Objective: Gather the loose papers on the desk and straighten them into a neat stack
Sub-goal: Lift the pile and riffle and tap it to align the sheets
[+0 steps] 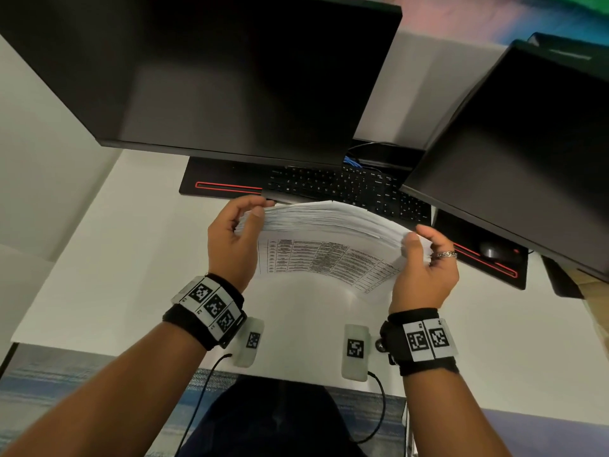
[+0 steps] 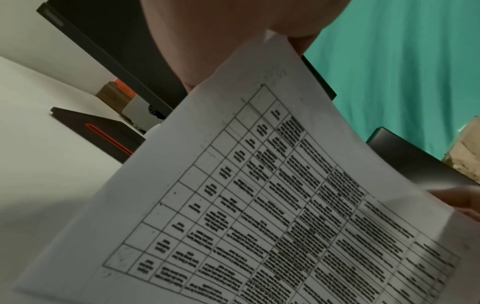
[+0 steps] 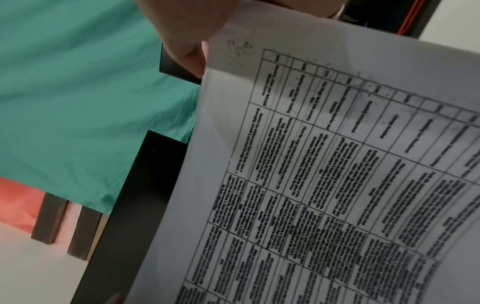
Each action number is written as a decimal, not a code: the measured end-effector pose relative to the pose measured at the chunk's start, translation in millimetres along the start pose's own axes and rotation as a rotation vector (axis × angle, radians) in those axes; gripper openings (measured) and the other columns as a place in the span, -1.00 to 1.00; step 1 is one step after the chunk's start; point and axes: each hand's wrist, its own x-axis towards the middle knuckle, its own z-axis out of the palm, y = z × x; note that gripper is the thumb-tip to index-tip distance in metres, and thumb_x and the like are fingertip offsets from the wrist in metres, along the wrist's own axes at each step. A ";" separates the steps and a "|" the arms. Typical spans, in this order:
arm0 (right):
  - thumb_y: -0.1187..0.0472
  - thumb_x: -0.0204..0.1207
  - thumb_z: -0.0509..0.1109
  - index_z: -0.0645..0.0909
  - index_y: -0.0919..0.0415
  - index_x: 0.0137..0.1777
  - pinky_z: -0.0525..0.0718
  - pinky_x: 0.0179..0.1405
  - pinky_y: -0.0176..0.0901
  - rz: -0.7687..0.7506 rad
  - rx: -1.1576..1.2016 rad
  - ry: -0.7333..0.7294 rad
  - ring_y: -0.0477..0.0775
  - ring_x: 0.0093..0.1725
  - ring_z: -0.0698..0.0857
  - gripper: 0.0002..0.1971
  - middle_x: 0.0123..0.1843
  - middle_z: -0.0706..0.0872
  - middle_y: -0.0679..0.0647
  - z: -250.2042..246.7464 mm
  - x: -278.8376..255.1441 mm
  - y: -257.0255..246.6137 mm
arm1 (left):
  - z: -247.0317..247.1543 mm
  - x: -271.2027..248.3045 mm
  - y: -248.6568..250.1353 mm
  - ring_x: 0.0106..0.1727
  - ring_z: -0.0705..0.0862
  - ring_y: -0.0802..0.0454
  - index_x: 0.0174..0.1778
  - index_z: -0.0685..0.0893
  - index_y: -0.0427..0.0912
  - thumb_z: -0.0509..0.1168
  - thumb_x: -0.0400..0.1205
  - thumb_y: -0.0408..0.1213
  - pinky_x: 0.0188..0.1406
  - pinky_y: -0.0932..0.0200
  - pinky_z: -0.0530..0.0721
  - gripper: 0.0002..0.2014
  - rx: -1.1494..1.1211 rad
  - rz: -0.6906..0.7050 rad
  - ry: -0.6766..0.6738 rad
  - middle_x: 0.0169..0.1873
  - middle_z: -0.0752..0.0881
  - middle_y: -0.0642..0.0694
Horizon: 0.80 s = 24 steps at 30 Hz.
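A thick stack of white papers [image 1: 329, 222] is held upright on its long edge above the white desk [image 1: 115, 258], in front of the keyboard. The nearest sheet shows a printed table [image 2: 259, 205], seen close up also in the right wrist view as the same printed sheet [image 3: 337, 164]. My left hand [image 1: 240, 232] grips the stack's left end, thumb on the near face. My right hand [image 1: 425, 258], wearing a ring, grips the right end the same way. The top edges fan unevenly.
A black keyboard [image 1: 346, 186] lies just behind the stack under a large dark monitor [image 1: 214, 77]. A second monitor [image 1: 527, 153] stands at the right, with a mouse [image 1: 494, 250] on a black red-trimmed mat [image 1: 487, 265] under it. Cables hang off the desk's near edge.
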 end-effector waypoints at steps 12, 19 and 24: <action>0.25 0.59 0.44 0.73 0.15 -0.03 0.67 -0.14 -0.39 -0.049 -0.023 -0.061 -0.33 -0.20 0.67 -0.95 -0.16 0.72 -0.09 -2.0 8.1 -1.7 | -3.8 6.8 7.5 -0.17 0.70 0.34 0.04 0.79 -0.12 0.34 0.67 -0.26 -0.23 0.48 0.63 -0.87 0.194 0.041 -0.082 -0.11 0.80 0.01; 0.10 0.51 0.52 0.74 0.18 0.25 0.70 0.26 -0.08 -0.326 -0.307 -0.247 -0.10 0.21 0.66 -0.66 0.23 0.68 0.03 -14.4 1.4 7.3 | -10.9 14.7 16.9 -0.01 0.71 0.13 0.31 0.72 0.06 0.24 0.64 0.16 -0.10 0.08 0.76 -0.58 0.680 0.413 -0.372 0.09 0.77 0.09; -0.02 0.40 0.52 0.70 0.18 0.34 0.66 0.29 -0.20 -0.418 -0.397 -0.349 -0.17 0.24 0.57 -0.48 0.30 0.59 -0.02 -17.6 2.0 5.7 | -7.8 16.7 30.3 0.06 0.68 0.03 0.56 0.38 0.31 -0.01 0.60 0.36 -0.10 0.06 0.72 -0.40 1.072 0.499 -0.535 0.19 0.71 0.15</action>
